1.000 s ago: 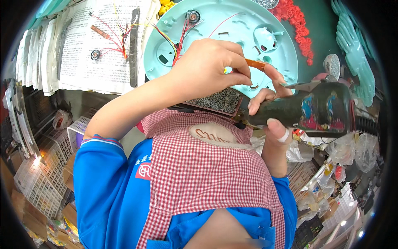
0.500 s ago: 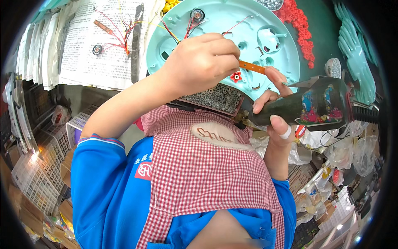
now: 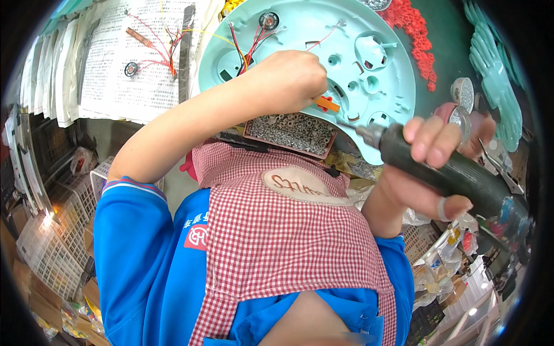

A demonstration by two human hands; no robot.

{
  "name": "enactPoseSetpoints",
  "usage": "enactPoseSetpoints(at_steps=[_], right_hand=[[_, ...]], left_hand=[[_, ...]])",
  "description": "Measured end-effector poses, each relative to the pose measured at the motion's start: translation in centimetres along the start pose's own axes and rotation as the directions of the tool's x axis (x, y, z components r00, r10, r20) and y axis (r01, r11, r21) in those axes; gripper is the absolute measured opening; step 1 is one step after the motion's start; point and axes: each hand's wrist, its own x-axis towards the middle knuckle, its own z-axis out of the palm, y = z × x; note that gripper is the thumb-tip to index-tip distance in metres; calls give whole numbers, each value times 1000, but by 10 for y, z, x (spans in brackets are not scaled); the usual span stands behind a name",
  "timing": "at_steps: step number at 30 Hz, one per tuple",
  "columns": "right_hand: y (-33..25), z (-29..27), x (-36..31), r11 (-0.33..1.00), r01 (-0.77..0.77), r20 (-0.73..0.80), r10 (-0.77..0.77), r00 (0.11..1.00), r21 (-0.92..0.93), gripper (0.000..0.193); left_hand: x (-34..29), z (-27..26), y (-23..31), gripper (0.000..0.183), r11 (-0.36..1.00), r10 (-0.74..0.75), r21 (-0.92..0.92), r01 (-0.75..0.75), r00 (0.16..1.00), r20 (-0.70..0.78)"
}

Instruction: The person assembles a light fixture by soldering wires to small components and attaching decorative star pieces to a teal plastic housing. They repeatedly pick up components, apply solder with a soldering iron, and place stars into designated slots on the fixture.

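Note:
My left hand (image 3: 291, 83) is closed on a thin orange strip (image 3: 328, 104), whose free end sticks out past my fingers. It is over the near part of a light teal round plastic shell (image 3: 277, 55), above a small red plastic piece partly hidden by the strip. My right hand (image 3: 430, 164) is wrapped round a dark electric screwdriver (image 3: 461, 176) with colourful stickers on its body. Its bit points left toward the strip and the shell's near edge. Red, black and yellow wires (image 3: 249, 55) and a small round speaker (image 3: 269, 21) lie in the shell.
A shallow box of screws (image 3: 291, 134) sits at the shell's near edge. Printed sheets (image 3: 124, 63) with a wired circuit piece lie at left. Red plastic parts (image 3: 412, 40) are piled at far right, near teal plastic pieces (image 3: 496, 75) and small tubs of metal parts (image 3: 463, 94).
My right fingers have left the strip's end and the screwdriver has swung, its bit now pointing left. My left hand has drawn the strip slightly left and nearer, showing less of it.

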Motion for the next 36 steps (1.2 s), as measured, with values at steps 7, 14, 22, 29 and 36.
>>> enactPoseSetpoints(at_steps=[7,14,22,29,36], right_hand=[[46,8,-5,993,-57,-44,53,998,-106,97],[44,13,-7,961,-201,-97,185,978,-192,97],[34,3,15,1000,-1,131,3,991,-15,94],[34,13,17,999,-27,127,22,992,37,89],[37,20,18,1000,-10,137,7,991,21,87]], left_hand=[[4,3,1,8,1000,-12,-9,12,1000,3],[2,-2,4,10,998,-55,0,55,998,27],[-16,-4,9,14,994,103,0,-105,976,-192],[-31,-8,20,17,989,-65,-151,-1,902,-427],[-42,-2,20,19,996,-84,-77,53,860,-504]])
